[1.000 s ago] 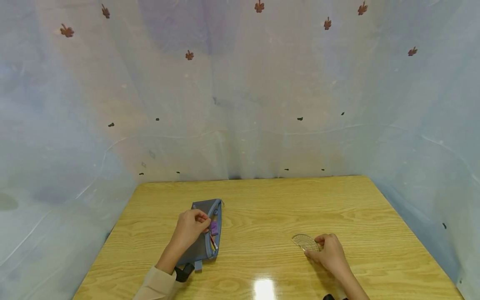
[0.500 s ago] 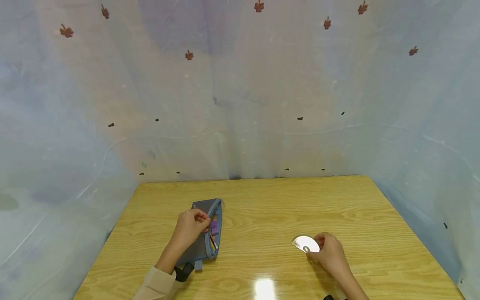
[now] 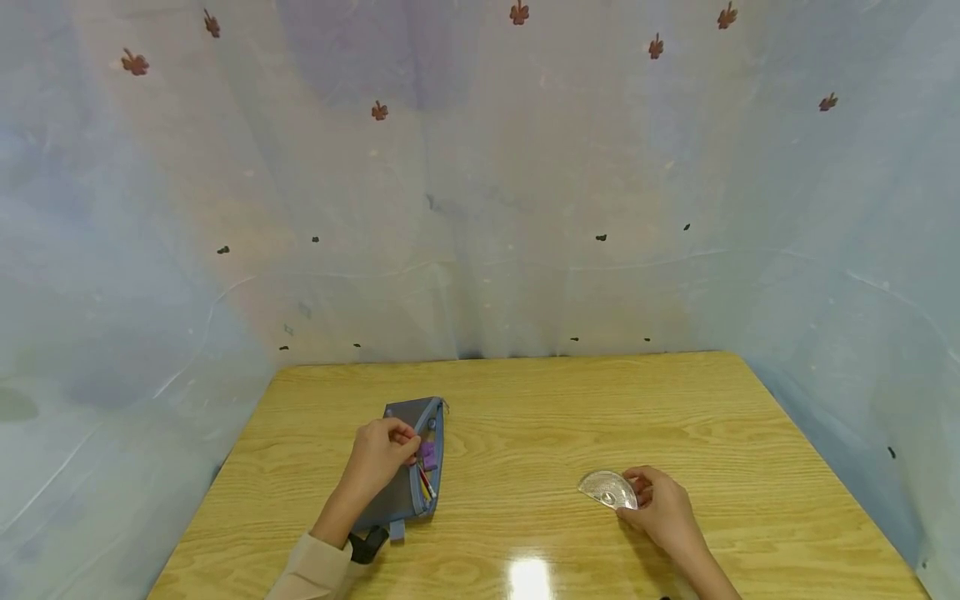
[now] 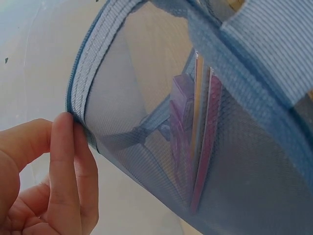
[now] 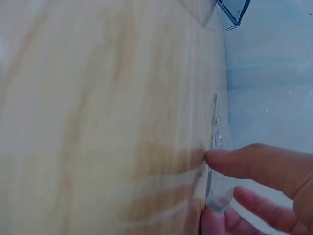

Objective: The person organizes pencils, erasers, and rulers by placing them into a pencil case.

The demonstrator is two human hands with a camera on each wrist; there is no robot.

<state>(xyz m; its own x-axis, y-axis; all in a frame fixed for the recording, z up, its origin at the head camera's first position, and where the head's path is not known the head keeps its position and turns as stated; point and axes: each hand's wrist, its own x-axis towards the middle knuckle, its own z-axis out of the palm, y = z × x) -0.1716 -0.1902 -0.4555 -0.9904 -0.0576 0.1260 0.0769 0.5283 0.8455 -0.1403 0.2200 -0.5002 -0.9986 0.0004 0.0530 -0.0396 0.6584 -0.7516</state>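
Note:
My left hand (image 3: 378,457) pinches the zippered edge of a blue-grey mesh pencil case (image 3: 408,411) at the table's left side. The zip lies open, and inside are pencils (image 3: 427,483) and a purple object (image 3: 428,456). In the left wrist view, thumb and fingertips meet on the zipper edge (image 4: 90,68), and the pencils show through the mesh. On the right, my right hand (image 3: 666,510) holds a clear half-round protractor (image 3: 606,488) between thumb and fingers at its right end. The right wrist view puts that protractor (image 5: 221,192) nearly edge-on, close over the table.
A wooden table (image 3: 510,408) with rounded back corners carries everything. Behind it and at both sides hangs a pale patterned curtain (image 3: 480,208). A bright light reflection lies near the table's front.
The protractor flashes with glare half a second ago, and now shows clear again, tilted differently and shifted slightly left. My left hand and the pencil case stay put.

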